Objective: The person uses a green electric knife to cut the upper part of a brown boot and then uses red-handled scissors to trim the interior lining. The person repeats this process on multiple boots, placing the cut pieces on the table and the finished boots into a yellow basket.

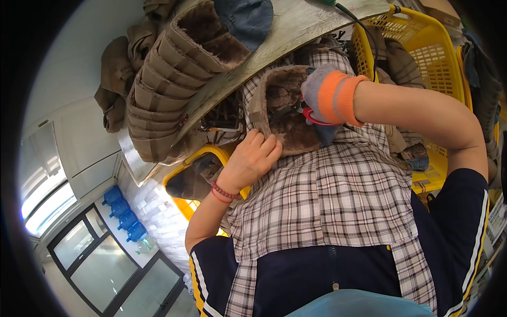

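Fleece-lined brown boot upper [282,108] rests on the plaid-aproned lap, below the counter [296,26] edge. Left hand [253,158] fingers closed, pinching its rim. Gloved right hand [327,95] grips red-handled scissors [312,117] inside. Recommend holding the rim taut and snipping close.

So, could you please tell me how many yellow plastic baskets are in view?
2. One yellow basket stands at the upper right beyond the gloved right hand; the other yellow basket sits below the left hand, holding brown lined pieces. Others may be hidden.
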`<state>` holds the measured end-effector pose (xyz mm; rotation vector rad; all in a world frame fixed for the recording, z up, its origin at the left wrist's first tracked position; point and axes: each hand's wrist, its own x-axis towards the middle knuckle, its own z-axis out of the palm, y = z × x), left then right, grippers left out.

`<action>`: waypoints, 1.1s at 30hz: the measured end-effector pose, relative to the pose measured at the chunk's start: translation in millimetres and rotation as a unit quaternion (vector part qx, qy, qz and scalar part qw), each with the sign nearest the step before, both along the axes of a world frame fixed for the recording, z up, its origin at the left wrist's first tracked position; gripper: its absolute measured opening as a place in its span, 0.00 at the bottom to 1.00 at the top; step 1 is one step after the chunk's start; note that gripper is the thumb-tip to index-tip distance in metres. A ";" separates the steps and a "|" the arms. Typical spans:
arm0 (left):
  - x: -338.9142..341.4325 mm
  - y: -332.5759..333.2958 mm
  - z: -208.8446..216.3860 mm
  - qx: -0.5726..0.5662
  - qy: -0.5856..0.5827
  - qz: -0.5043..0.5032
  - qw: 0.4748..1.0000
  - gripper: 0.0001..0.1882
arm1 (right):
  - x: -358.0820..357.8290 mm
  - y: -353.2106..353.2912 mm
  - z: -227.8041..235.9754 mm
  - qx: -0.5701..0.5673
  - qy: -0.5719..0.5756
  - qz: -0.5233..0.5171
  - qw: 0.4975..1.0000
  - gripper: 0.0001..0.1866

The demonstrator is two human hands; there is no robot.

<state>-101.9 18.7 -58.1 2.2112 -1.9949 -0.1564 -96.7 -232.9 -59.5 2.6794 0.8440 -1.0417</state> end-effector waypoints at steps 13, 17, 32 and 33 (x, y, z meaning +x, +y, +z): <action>-1.3 -2.3 -0.9 0.032 0.022 0.002 0.999 0.17 | 24.3 14.8 18.7 -0.036 0.028 0.097 0.994 0.12; -1.2 -4.0 0.9 0.045 0.025 0.001 0.999 0.17 | 34.2 18.9 31.3 -0.052 0.064 0.114 0.990 0.09; -5.1 -13.2 10.5 0.022 -0.007 -0.019 1.000 0.15 | -38.6 -38.6 -6.7 0.378 0.079 -0.522 0.761 0.36; -4.3 -18.7 9.7 0.013 -0.012 -0.036 0.999 0.14 | -44.1 -29.4 -23.9 0.451 0.120 -0.572 0.675 0.33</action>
